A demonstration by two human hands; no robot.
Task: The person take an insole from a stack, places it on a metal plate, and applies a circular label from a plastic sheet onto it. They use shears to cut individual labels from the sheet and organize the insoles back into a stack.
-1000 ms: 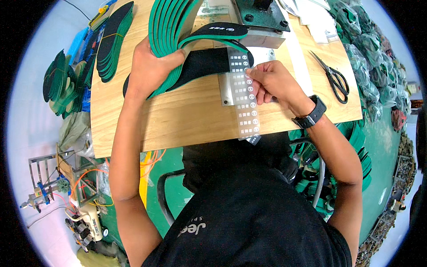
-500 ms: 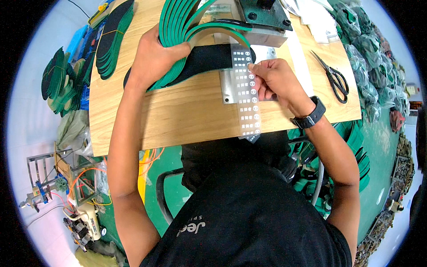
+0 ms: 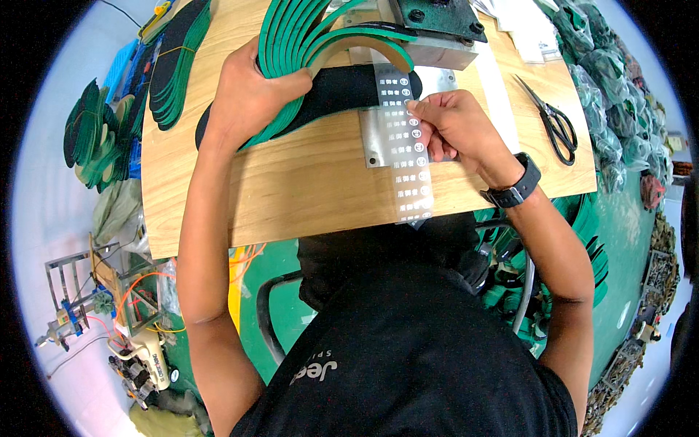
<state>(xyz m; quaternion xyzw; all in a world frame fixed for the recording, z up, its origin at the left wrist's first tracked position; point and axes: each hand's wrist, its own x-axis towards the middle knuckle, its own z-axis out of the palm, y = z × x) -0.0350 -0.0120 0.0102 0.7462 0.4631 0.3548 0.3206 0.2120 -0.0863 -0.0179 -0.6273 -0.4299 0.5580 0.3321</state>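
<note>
My left hand (image 3: 247, 95) grips a fanned stack of green shoe insoles (image 3: 291, 44) at the far side of the wooden table (image 3: 291, 189); one insole (image 3: 364, 42) curves under the metal press block (image 3: 437, 22). A black insole (image 3: 335, 91) lies flat below the stack. My right hand (image 3: 451, 127) pinches a long clear strip of printed labels (image 3: 408, 146), which runs toward me over a metal plate (image 3: 378, 142) and past the table's near edge.
Black scissors (image 3: 553, 124) lie at the table's right. More green and black insoles (image 3: 175, 65) are piled at the far left, with others (image 3: 87, 138) off the table. Bagged goods (image 3: 619, 87) line the right side. A wire rack and tools (image 3: 109, 306) stand lower left.
My left hand has lifted the stack of green insoles farther up and away. The curved top insole now arches higher under the press block. My right hand stays on the label strip.
</note>
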